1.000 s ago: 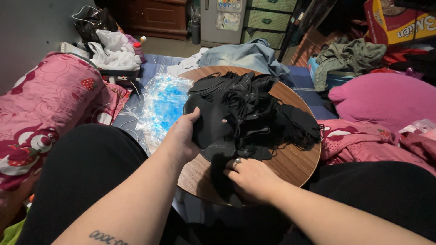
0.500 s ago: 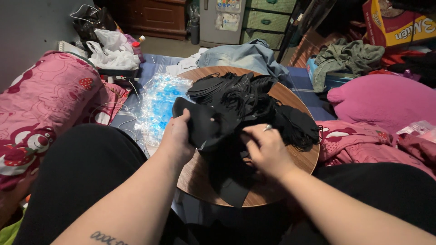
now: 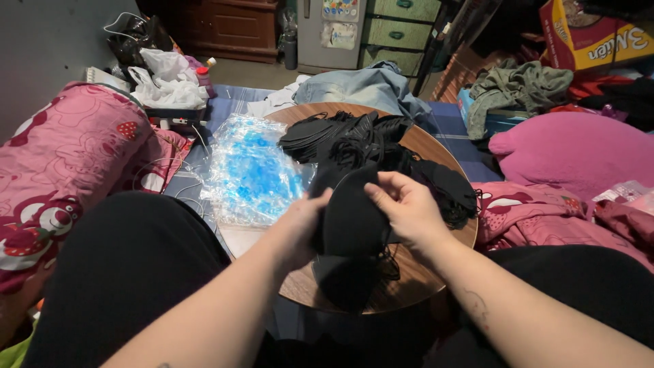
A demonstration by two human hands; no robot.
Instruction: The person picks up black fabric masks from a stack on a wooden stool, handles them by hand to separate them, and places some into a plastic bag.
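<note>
Gripping a black face mask (image 3: pixel 351 218) from both sides, the left hand (image 3: pixel 303 221) and right hand (image 3: pixel 405 208) curl their fingers closed on its edges, lifting it just above a round wooden table (image 3: pixel 436 272) heaped with black masks (image 3: pixel 368 146), beside a crinkled blue plastic bag (image 3: pixel 252 170).

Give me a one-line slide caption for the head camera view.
Both hands, left hand and right hand, hold a black mask above a round wooden table.
</note>
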